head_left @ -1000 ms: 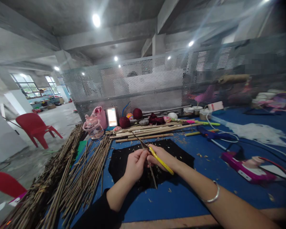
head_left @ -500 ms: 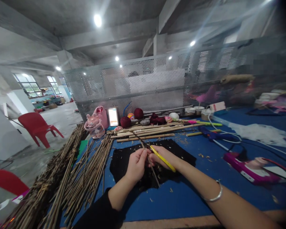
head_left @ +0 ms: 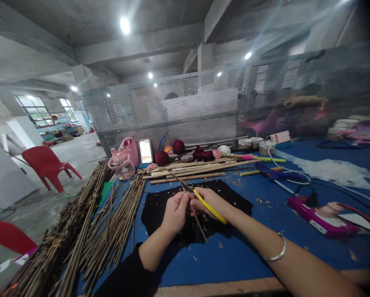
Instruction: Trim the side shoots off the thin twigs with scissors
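Over a black cloth (head_left: pixel 234 200) on the blue table, my two hands meet at a thin brown twig (head_left: pixel 201 227). My left hand (head_left: pixel 175 210) is closed, with thumb and fingers pinching the twig, whose lower end slants toward me. Yellow-handled scissors (head_left: pixel 212 211) are in my right hand (head_left: pixel 211 201), with dark blades pointing up and left past the twig. The fingers of both hands overlap, so the exact contact between blades and twig is hidden. Small pale shavings are scattered over the cloth.
Bundles of twigs (head_left: pixel 107 231) lie to the left. Behind the cloth are peeled sticks (head_left: pixel 197 170) and yarn balls (head_left: pixel 179 147). A pink kettle (head_left: pixel 120 159) and a lit phone (head_left: pixel 146 152) stand near the perforated screen (head_left: pixel 185 107). To the right are a glue gun (head_left: pixel 274 173) and a purple power strip (head_left: pixel 321 220).
Both hands stay almost in place, with the left hand and the twig's upper part shifting very slightly. The whole view has moved a few pixels.
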`<state>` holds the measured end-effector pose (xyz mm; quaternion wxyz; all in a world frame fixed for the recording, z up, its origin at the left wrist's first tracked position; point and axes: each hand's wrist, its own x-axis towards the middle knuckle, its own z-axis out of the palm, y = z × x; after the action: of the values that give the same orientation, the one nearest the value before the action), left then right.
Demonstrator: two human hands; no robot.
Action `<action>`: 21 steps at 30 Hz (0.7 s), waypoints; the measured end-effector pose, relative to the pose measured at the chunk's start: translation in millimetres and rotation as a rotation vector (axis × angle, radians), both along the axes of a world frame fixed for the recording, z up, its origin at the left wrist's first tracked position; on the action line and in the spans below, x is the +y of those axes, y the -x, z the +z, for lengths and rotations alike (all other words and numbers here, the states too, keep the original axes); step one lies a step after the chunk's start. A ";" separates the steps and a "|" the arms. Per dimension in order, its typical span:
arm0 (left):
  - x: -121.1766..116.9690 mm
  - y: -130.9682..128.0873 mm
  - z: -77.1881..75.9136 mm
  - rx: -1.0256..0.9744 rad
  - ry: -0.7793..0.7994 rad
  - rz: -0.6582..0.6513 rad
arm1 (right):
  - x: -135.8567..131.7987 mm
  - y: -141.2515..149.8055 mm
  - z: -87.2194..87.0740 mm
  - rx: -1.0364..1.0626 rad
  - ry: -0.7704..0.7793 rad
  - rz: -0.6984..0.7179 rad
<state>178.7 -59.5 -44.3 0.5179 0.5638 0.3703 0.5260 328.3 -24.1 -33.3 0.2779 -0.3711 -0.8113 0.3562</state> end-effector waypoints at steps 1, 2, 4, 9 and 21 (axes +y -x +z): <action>0.0 -0.1 0.1 -0.005 0.006 0.001 | 0.2 0.1 0.1 0.004 0.004 -0.003; 0.1 -0.3 0.2 -0.010 0.014 0.005 | 0.7 0.2 0.0 0.005 0.005 -0.006; 0.3 -1.6 0.0 -0.016 0.028 0.020 | 2.3 0.3 -1.2 -0.011 -0.004 -0.030; 3.1 -5.7 -3.0 -0.071 0.042 0.084 | 9.4 0.0 -6.2 -0.079 -0.095 -0.177; 7.6 -2.2 -5.1 -0.096 0.107 0.069 | 4.5 -3.6 -1.2 -0.153 -0.076 -0.071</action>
<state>180.9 -52.0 -49.4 0.5463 0.4963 0.3918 0.5494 331.9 -19.6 -34.4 0.2415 -0.4147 -0.8295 0.2858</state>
